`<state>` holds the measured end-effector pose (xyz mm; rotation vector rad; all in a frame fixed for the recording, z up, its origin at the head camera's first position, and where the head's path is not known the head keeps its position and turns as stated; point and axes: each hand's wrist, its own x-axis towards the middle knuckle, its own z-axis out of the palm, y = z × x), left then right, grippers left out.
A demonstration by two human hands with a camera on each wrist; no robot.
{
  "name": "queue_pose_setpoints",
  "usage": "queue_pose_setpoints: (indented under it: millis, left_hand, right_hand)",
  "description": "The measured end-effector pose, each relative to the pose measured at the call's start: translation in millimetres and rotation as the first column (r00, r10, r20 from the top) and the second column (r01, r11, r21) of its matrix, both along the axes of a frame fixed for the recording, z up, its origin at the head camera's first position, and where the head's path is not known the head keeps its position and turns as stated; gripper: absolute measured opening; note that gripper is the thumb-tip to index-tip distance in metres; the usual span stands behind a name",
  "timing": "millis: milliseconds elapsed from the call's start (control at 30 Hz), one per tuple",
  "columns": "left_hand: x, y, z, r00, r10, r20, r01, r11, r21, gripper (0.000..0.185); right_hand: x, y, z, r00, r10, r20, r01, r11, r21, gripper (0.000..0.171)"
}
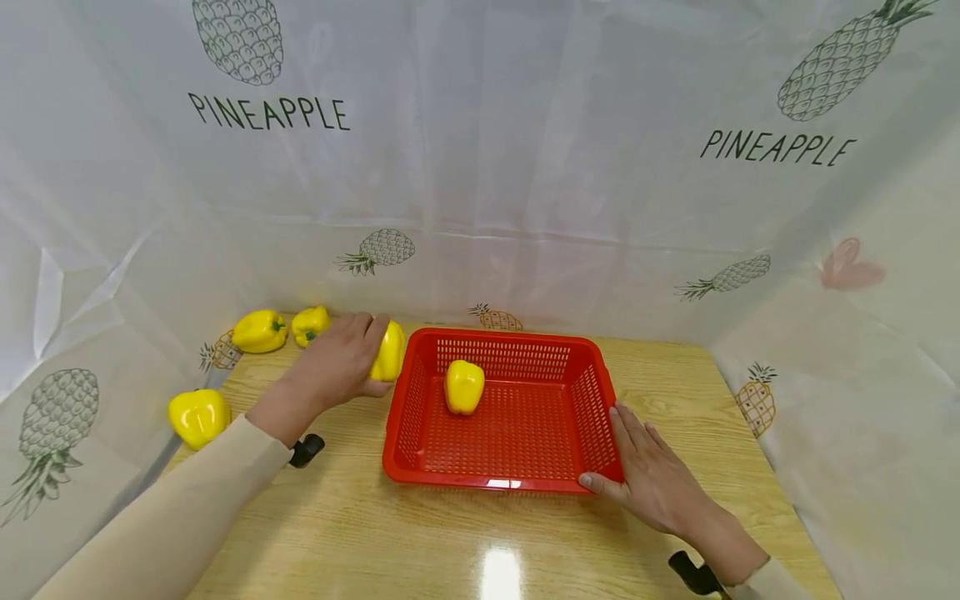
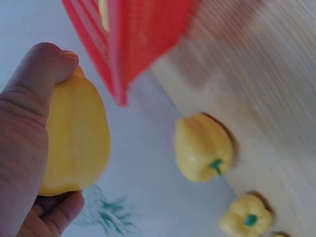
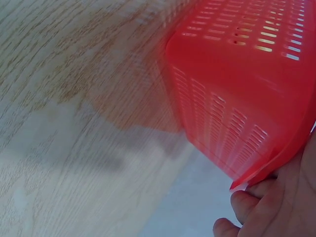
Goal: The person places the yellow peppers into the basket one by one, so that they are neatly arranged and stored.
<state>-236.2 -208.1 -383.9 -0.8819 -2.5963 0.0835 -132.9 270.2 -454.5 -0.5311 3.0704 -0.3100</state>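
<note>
Left wrist view: basket [image 2: 123, 44] blurred, mostly cut off.

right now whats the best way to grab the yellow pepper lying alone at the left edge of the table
Take the lone yellow plastic bell pepper around its broad rounded body, coming from above with fingers on opposite sides. It lies apart from the other peppers, beside the white curtain, so the top is probably the least obstructed way in.
</note>
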Motion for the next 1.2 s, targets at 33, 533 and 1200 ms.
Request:
queue_pose_setpoints:
  millis: [33,533,1200]
  left_hand:
    - [0.6,5.2,1.9,1.000,-0.007,-0.004,0.007,1.000,-0.002,0.099]
    - [4.1,82.1,10.2,0.998,-0.051,0.021,0.052,0.997,-0.051,0.099]
    - [-5.4,173.3,-11.1,0.991,-0.011,0.130,0.038,0.977,-0.210,0.092]
  right_hand:
    - [0.3,0.0,0.0,1.000,-0.001,0.002,0.001,1.000,-0.002,0.111]
    - [1.6,-1.4,0.2,1.000,0.001,0.000,-0.001,1.000,-0.016,0.111]
    - [2.6,0.8,1.6,1.000,-0.001,-0.015,0.001,1.000,-0.022,0.112]
